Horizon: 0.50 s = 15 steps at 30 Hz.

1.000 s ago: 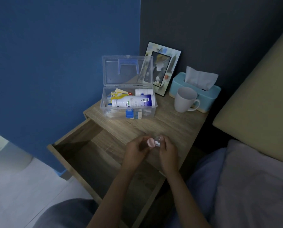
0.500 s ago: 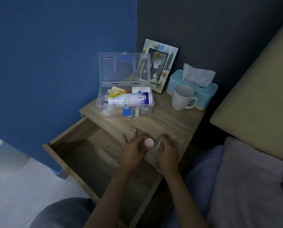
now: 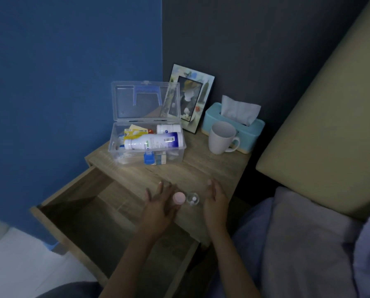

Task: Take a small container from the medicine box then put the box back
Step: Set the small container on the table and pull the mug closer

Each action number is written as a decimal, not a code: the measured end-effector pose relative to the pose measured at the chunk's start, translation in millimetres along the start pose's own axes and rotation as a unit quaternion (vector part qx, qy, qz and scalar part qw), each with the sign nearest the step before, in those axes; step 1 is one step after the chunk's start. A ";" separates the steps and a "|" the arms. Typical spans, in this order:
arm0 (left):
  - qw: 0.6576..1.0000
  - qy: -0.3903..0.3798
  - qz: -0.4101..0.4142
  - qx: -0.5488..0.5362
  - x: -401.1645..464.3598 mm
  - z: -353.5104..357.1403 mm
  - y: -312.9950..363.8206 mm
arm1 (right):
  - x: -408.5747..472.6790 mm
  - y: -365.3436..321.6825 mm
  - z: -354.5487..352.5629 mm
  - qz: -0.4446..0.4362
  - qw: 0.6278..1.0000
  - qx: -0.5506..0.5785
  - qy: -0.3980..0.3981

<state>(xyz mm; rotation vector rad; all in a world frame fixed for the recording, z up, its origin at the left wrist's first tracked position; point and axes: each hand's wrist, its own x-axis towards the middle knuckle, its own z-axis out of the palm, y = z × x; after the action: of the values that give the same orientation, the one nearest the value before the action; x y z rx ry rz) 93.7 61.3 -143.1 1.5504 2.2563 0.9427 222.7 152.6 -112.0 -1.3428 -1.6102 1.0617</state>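
The clear medicine box (image 3: pixel 115 145) stands open at the back left of the wooden nightstand (image 3: pixel 214 168), its lid upright, with a white bottle (image 3: pixel 154 141) and several packets inside. A small clear container (image 3: pixel 192 199) with white pills sits uncapped near the front edge. Its pink cap (image 3: pixel 178 198) lies just to its left. My left hand (image 3: pixel 160 201) hovers beside the cap with fingers spread. On the other side of the container, my right hand (image 3: pixel 215 200) is apart from it, fingers loose and empty.
The nightstand drawer (image 3: pixel 89 214) is pulled out at the lower left. A white mug (image 3: pixel 221 137), a teal tissue box (image 3: pixel 250 127) and a picture frame (image 3: pixel 190 100) stand at the back. A bed with a headboard (image 3: pixel 321 134) lies to the right.
Both hands held the container and cap together a second ago. They have set both on the nightstand and drawn apart, letting go.
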 end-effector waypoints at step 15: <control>0.988 -0.021 0.021 0.153 -9.8 1.2 -5.7 | 175.7 -29.4 -20.6 0.109 0.993 0.031 0.024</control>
<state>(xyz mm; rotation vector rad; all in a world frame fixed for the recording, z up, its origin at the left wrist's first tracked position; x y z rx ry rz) 94.0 51.6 -149.1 1.7273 2.4353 0.5856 205.8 325.8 -68.8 -1.5151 -1.4071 1.1888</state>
